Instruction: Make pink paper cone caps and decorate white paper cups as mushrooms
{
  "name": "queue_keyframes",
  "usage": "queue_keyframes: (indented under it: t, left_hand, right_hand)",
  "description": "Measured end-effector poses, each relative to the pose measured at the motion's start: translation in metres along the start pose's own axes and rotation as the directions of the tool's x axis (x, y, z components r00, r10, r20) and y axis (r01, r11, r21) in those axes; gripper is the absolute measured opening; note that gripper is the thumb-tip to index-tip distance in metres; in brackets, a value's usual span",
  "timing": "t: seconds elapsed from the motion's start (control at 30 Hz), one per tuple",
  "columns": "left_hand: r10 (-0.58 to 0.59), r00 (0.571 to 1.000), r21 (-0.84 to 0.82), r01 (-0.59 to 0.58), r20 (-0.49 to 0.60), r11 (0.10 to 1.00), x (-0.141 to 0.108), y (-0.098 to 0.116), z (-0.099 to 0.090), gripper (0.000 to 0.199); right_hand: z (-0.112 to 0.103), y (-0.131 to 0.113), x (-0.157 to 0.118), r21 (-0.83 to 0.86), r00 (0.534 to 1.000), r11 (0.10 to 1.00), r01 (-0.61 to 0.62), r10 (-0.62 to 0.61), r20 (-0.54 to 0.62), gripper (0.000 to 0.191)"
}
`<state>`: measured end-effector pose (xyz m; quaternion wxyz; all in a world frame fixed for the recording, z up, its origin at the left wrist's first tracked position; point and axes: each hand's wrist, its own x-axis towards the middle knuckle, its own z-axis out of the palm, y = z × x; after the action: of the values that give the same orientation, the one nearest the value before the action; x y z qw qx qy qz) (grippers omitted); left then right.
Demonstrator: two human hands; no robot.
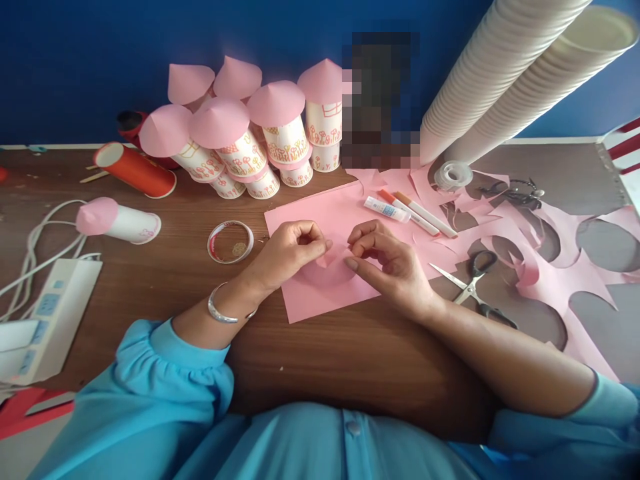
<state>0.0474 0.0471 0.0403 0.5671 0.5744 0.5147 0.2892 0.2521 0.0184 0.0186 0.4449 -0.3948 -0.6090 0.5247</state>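
Between both hands is a curved piece of pink paper [338, 272], hard to tell apart from the pink sheet [306, 305] under it. My left hand [296, 250] pinches its left side between thumb and fingers, with a small pink flap showing at the fingertips. On the other side, my right hand [387, 263] has thumb and bent fingers closed at the paper's edge; the exact hold is partly hidden. A glue stick [387, 209] and two markers [425, 215] lie just beyond the right hand. Scissors [470, 288] rest spread apart beside the right forearm.
Decorated paper-cup towers [285, 143] with pink cone roofs stand at the back. Tall cup stacks [500, 87] lean at right above pink offcuts [545, 280] and clear tape [453, 175]. At left are a tape ring [231, 242], a roofed cup [123, 221], a red tube [135, 170] and a power strip [60, 320].
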Motion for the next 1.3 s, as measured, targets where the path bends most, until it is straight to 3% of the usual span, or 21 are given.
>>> queue_keyframes:
  t: [0.1, 0.23, 0.37, 0.47, 0.6, 0.73, 0.83, 0.93, 1.07, 1.3]
  left_hand:
    - [-0.028, 1.000, -0.115, 0.027, -0.007, 0.993, 0.001, -0.006, -0.002, 0.026]
    - [-0.066, 0.997, -0.225, 0.075, 0.049, 0.971, 0.000, -0.007, -0.002, 0.038]
    - [-0.049, 0.999, -0.208, 0.050, 0.010, 0.977, -0.003, -0.001, 0.001, 0.036]
    - [-0.047, 0.997, -0.157, 0.036, -0.062, 0.987, -0.005, 0.002, 0.003, 0.035]
    - [-0.080, 0.997, -0.077, 0.079, -0.010, 0.994, -0.005, 0.001, 0.003, 0.037]
    - [-0.097, 0.988, -0.091, 0.108, 0.122, 0.990, -0.004, 0.001, 0.000, 0.033]
    - [-0.101, 0.976, -0.137, 0.128, 0.191, 0.982, -0.004, 0.002, -0.001, 0.039]
    - [-0.087, 0.966, -0.150, 0.126, 0.241, 0.981, -0.004, 0.002, -0.002, 0.044]
    - [-0.098, 0.953, -0.096, 0.130, 0.285, 0.987, -0.004, 0.001, -0.003, 0.044]
    - [-0.060, 0.949, -0.063, 0.084, 0.311, 0.995, -0.003, 0.007, -0.005, 0.041]
  right_hand:
    - [-0.001, 0.001, -0.001, -0.002, 1.000, 1.000, 0.007, -0.007, -0.001, 0.012]
    - [-0.001, 0.001, 0.001, -0.001, 0.997, 0.997, -0.071, 0.071, -0.013, 0.020]
    - [-0.001, 0.003, 0.001, -0.006, 0.996, 0.997, -0.075, 0.075, -0.048, 0.025]
    - [-0.001, 0.004, 0.000, -0.038, 0.999, 0.999, -0.011, 0.009, -0.053, 0.021]
    - [-0.001, 0.000, 0.000, -0.075, 0.997, 0.995, 0.065, -0.067, -0.031, 0.014]
    - [0.000, -0.002, 0.002, 0.030, 0.993, 0.993, -0.113, 0.114, -0.042, 0.021]
    - [0.001, 0.001, 0.004, 0.146, 0.953, 0.944, -0.297, 0.302, -0.009, 0.028]
    - [0.002, 0.004, 0.004, 0.287, 0.912, 0.870, -0.401, 0.410, 0.029, 0.035]
    - [0.004, 0.004, 0.005, 0.393, 0.895, 0.814, -0.427, 0.444, 0.053, 0.038]
    - [0.003, 0.001, 0.006, 0.399, 0.891, 0.807, -0.435, 0.450, 0.061, 0.037]
